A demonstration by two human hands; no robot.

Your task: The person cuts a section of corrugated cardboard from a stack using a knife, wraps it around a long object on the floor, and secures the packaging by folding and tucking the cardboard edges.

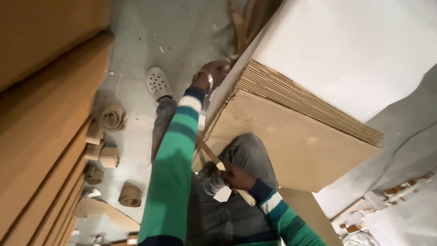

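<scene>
A: Position of cardboard sheet stack [291,132]?

B: Resting across lap, corner pointing down toward knee; long edges running up and away to the right.

A: Left hand [211,75]?

B: Reached out to far left edge of stack, fingers curled over that edge, gripping.

A: Right hand [236,177]?

B: Close in, under near corner, closed around thin flat strip [218,164]. Strip slanted up-left beneath stack. Nearer hand: right.

A: Surroundings?

B: Cardboard rolls [111,117] on floor, well apart.
</scene>
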